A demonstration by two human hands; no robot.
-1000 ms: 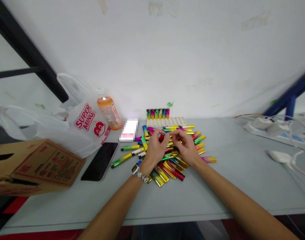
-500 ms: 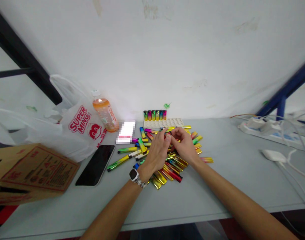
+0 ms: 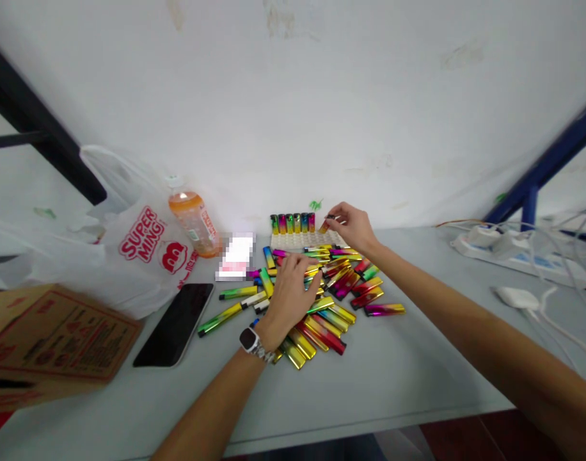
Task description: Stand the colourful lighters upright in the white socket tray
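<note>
My right hand (image 3: 353,227) pinches a shiny lighter (image 3: 324,225) by its top, tilted, over the right part of a white tray with rows of holes (image 3: 293,241). Several metallic lighters (image 3: 297,223) stand upright in a row along the tray's back edge, left of the held one. My left hand (image 3: 293,288) rests palm down over a loose pile of lighters (image 3: 331,323), fingers stretched and thumb apart, with no lighter visibly gripped. The pile is yellow, green, red and purple, and my left hand hides part of it.
A dark phone (image 3: 175,325), a lit, pixelated screen (image 3: 236,256), an orange drink bottle (image 3: 196,221), a plastic bag (image 3: 130,256) and a cardboard box (image 3: 67,339) stand left. A power strip (image 3: 523,256) and white charger (image 3: 517,297) with cables lie right. The wall rises behind.
My right hand has moved from beside my left hand up to the tray, carrying a lighter. My left hand has opened and lowered onto the pile. The view has shifted slightly.
</note>
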